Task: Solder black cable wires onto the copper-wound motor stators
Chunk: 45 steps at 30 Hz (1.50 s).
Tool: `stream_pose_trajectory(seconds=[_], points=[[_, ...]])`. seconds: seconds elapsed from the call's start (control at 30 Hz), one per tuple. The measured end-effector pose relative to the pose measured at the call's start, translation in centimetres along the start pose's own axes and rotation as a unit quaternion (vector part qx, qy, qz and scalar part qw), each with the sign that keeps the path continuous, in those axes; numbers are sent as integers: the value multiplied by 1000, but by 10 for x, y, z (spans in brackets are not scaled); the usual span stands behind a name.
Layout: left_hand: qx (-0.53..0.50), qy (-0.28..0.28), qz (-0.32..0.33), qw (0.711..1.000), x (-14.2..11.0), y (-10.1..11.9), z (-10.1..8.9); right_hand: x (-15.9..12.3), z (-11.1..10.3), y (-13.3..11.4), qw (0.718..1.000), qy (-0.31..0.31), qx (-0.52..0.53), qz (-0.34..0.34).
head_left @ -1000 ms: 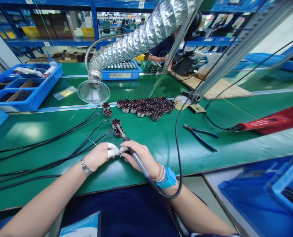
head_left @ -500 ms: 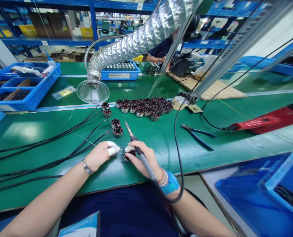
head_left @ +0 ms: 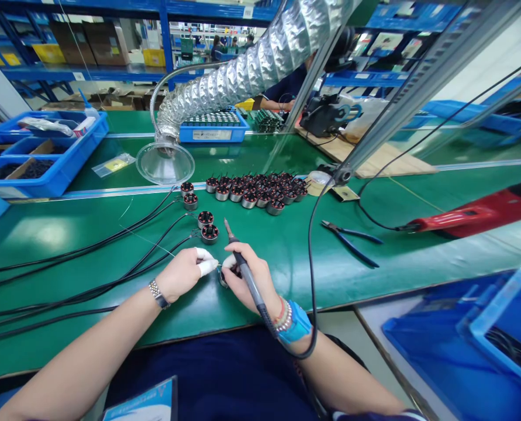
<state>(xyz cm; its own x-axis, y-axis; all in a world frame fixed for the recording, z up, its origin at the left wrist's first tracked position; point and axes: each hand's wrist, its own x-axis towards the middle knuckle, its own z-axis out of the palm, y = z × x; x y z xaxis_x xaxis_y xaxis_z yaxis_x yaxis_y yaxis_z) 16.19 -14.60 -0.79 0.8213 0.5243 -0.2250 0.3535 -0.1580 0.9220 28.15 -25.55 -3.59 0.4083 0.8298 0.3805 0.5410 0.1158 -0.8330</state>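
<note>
In the head view, the left hand wears white finger cots, and its fingers come together in a narrow pinch near the end of a thin wire. What the fingertips hold exactly is too small to tell. The right hand closes around a soldering iron in a pen-like hold, and the iron's tip points up and forward in free air, touching nothing. Between the two hands, a small brushless motor sits on the green tabletop, and the fingers hide most of it. Just ahead of the hands stand two similar motors, and further ahead many more motors stand close together in a group. Black cables lie across the left side. To the right there is open green surface as far as the diagonal cutting pliers, but the iron's black cord crosses this area. The left forearm and the right forearm pass over the near edge of the tabletop, so little room remains behind the hands.
</note>
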Motion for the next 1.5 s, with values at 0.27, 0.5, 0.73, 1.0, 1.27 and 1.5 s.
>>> stream_pose_trajectory(seconds=[0.27, 0.5, 0.73, 1.0, 1.27, 1.5], points=[[36, 5, 2, 999, -2, -3, 1, -1, -17, -8, 999, -36, 5, -10], [100, 0, 17, 995, -5, 1, 1, -9, -58, -22, 993, -3, -46, -105], [134, 11, 48, 990, -7, 2, 1, -11, -72, -22, 996, 4, 52, -76], [144, 19, 54, 988, -7, 1, 3, -9, -69, -17, 996, -6, 69, -59], [152, 18, 48, 987, -6, 2, 3, -9, -67, -16, 995, -13, 77, -59], [138, 20, 49, 989, -6, 2, 4, -6, -65, -17, 995, -21, 81, -59]])
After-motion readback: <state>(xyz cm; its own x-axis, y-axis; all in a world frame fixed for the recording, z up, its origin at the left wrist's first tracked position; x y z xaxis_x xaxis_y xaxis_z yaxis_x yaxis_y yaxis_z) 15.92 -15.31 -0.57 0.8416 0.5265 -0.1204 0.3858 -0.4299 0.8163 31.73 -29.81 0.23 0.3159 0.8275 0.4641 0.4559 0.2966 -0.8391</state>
